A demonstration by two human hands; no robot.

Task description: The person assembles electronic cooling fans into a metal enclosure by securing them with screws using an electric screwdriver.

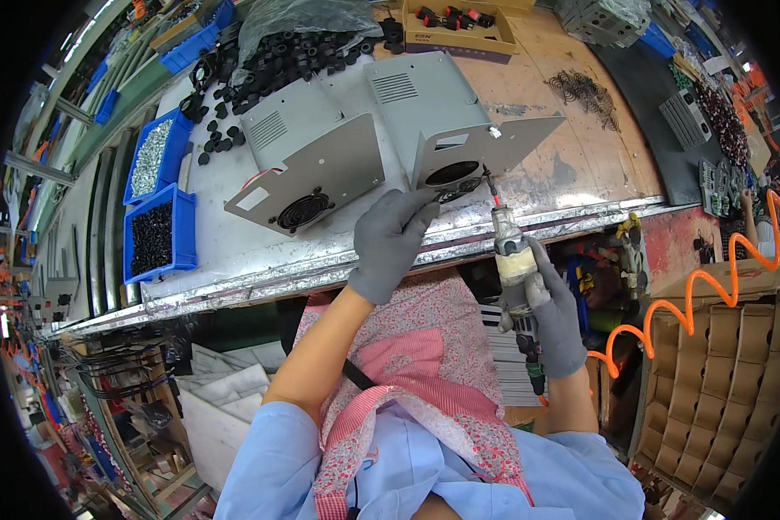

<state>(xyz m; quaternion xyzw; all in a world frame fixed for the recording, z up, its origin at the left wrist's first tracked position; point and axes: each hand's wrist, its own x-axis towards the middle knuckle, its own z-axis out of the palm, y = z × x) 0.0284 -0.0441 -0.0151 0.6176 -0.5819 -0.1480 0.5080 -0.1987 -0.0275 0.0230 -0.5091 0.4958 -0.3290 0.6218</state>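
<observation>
Two bent grey sheet-metal housings stand on the bench. The left housing (342,165) has a black round fan grille (305,210) fitted low on its front panel. In the front of the right housing (494,147) is a dark round opening, with another black fan grille (461,189) at its lower edge. My gloved left hand (390,234) pinches that grille's near edge with thumb and fingers. My gloved right hand (553,312) is wrapped round a pneumatic screwdriver (516,260). Its bit points up, just right of the opening and apart from the panel.
Blue bins of silver screws (152,156) and black screws (152,236) stand at the left. Black plastic caps (295,54) lie heaped behind. A cardboard box (459,39) sits at the back. An orange coiled air hose (667,312) and a divided carton (711,390) are at the right.
</observation>
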